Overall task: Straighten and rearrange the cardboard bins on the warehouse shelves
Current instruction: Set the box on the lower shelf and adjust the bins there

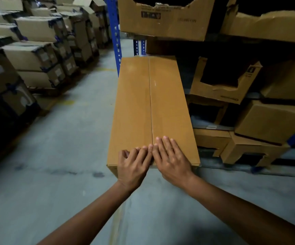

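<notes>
A long brown cardboard box (150, 103) sticks far out of the shelf into the aisle, its top flaps closed along a centre seam. My left hand (133, 163) rests on its near end with the fingers on the top, beside the seam. My right hand (169, 156) lies flat on the top just right of the seam, fingers straight and touching the left hand's fingers. Open-fronted cardboard bins (221, 82) sit crookedly on the shelves to the right, several torn.
A blue rack upright (114, 32) stands left of the box. More worn bins (164, 16) fill the shelf above and the low shelf (252, 149). Stacked sealed cartons (37, 55) line the aisle's left side. Grey concrete floor (68, 138) runs between.
</notes>
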